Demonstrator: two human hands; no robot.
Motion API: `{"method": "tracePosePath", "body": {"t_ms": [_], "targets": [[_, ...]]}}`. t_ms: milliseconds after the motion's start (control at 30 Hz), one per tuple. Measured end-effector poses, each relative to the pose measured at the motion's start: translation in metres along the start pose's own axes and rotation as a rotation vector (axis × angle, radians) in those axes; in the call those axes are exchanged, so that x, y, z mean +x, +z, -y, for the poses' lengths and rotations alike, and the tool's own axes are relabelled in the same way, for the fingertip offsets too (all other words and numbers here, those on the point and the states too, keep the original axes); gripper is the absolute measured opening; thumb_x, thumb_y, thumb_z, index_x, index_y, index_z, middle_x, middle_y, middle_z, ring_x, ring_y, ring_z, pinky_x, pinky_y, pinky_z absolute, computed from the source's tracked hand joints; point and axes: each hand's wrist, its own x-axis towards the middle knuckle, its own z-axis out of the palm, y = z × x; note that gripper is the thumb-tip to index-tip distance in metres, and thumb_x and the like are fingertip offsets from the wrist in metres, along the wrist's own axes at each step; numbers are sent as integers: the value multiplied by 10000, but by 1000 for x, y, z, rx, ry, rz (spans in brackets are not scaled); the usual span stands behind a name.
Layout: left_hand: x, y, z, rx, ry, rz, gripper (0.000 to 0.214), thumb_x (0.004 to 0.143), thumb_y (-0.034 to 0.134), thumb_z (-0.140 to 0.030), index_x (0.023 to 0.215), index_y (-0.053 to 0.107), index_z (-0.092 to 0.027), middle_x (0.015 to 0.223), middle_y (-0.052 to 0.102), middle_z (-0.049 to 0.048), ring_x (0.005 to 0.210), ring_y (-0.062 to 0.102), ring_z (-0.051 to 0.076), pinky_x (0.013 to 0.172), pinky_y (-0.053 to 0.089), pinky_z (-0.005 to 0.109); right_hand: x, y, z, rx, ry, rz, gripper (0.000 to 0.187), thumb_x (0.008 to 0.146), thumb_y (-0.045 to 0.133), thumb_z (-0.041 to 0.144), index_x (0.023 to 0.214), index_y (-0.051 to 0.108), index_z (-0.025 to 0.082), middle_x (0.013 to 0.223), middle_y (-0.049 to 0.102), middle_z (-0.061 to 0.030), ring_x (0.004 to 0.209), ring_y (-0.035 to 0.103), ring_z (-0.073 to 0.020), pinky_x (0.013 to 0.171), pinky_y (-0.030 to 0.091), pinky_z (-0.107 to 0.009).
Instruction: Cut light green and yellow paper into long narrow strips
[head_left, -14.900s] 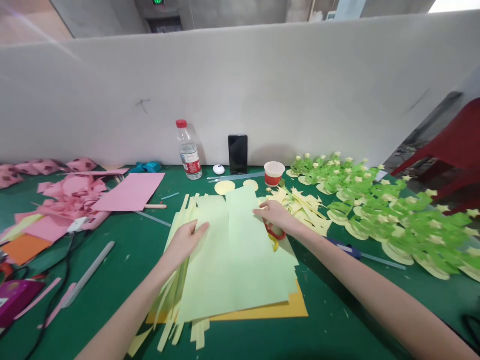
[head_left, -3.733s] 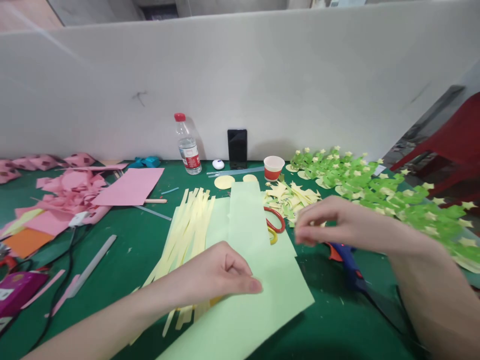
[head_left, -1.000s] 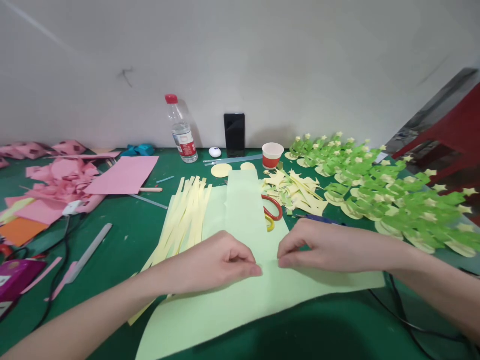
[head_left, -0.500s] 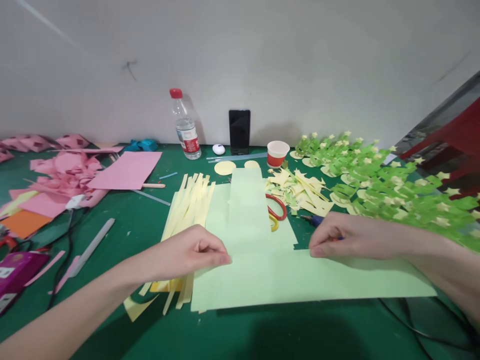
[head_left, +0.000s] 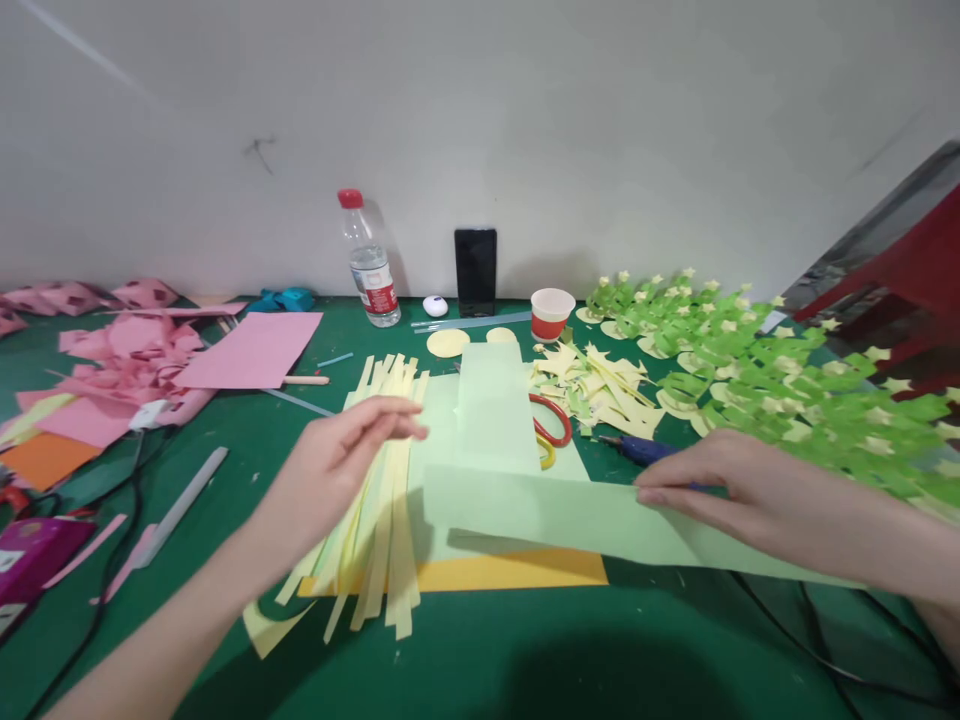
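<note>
My right hand point(head_left: 739, 485) pinches the upper edge of a long pale green paper sheet point(head_left: 555, 512), which tilts above the table. My left hand point(head_left: 341, 460) is off the sheet, fingers stretched out and holding nothing, over a bundle of pale yellow paper strips point(head_left: 390, 560). Another pale green piece point(head_left: 495, 405) lies behind the held sheet. Under it, an orange-yellow sheet point(head_left: 517, 573) shows along the front. Red-handled scissors point(head_left: 559, 415) are partly covered by the green paper. A blue glue gun point(head_left: 637, 449) lies just behind my right hand, which hides part of it.
Finished green paper plants with stars point(head_left: 795, 380) fill the right side. Yellow scraps point(head_left: 600, 385), a paper cup point(head_left: 551, 315), a phone point(head_left: 476, 270) and a water bottle point(head_left: 373, 270) stand towards the wall. Pink paper point(head_left: 251, 350) and a purple box point(head_left: 37, 560) are at left.
My left hand has let go of the green sheet and moved up and left. My right hand has shifted slightly right with the sheet, whose left end has lifted, uncovering the orange-yellow sheet.
</note>
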Motion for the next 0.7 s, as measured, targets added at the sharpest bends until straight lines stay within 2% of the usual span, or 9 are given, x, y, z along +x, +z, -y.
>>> {"method": "tracePosePath", "body": {"t_ms": [33, 67, 133, 200, 300, 400, 567, 700], "targets": [[-5, 8, -6, 14, 157, -30, 305, 853, 327, -186, 1033, 572, -196, 1023, 676, 37, 1008, 590, 183, 940, 421, 342, 0, 5, 5, -39, -16, -9, 342, 833, 410, 375, 632, 624, 201, 548, 565, -40, 543, 499, -162, 495, 334, -259], [-10, 17, -14, 28, 307, -6, 371, 833, 300, -105, 1093, 545, -202, 1110, 642, 28, 1064, 563, 160, 977, 401, 321, 0, 10, 11, -81, -34, -16, 346, 849, 385, 342, 650, 629, 199, 542, 571, -41, 545, 509, -162, 499, 333, -259], [-19, 35, -30, 61, 572, 94, 434, 794, 283, -20, 1106, 538, -181, 1119, 640, 26, 1073, 560, 134, 1048, 335, 315, 2, 20, 23, -157, -71, -25, 346, 860, 352, 265, 648, 616, 194, 536, 576, -37, 536, 519, -152, 498, 323, -253], [-24, 50, -44, 121, 597, 106, 343, 830, 341, -50, 1083, 552, -146, 1054, 666, 46, 1025, 588, 149, 1055, 337, 329, 4, 28, 32, -230, -108, -20, 348, 854, 333, 201, 602, 573, 187, 534, 577, -29, 504, 513, -136, 483, 300, -245], [-25, 63, -51, 122, 602, 74, 216, 873, 414, -133, 998, 590, -130, 959, 693, 61, 899, 639, 158, 915, 478, 285, 7, 36, 40, -332, -146, -12, 321, 826, 335, 133, 552, 498, 175, 522, 576, -15, 459, 499, -120, 460, 266, -238], [-22, 65, -49, 105, 602, 102, 215, 882, 412, -145, 975, 605, -133, 944, 696, 79, 827, 657, 165, 755, 541, 250, 7, 40, 41, -392, -147, -19, 263, 777, 386, 88, 539, 465, 168, 511, 580, -3, 442, 493, -114, 455, 245, -236], [-21, 64, -49, 136, 553, 134, 251, 887, 387, -168, 848, 635, -156, 822, 702, 68, 725, 658, 164, 686, 541, 260, 5, 44, 40, -401, -167, -64, 266, 776, 394, 81, 537, 472, 169, 486, 550, 7, 415, 443, -96, 445, 220, -236], [-20, 64, -50, 165, 538, 127, 245, 874, 401, -166, 802, 636, -162, 776, 694, 59, 677, 645, 157, 633, 526, 251, 3, 47, 37, -400, -240, -119, 254, 783, 407, 85, 559, 486, 174, 483, 530, 9, 417, 428, -91, 447, 222, -233]]}}
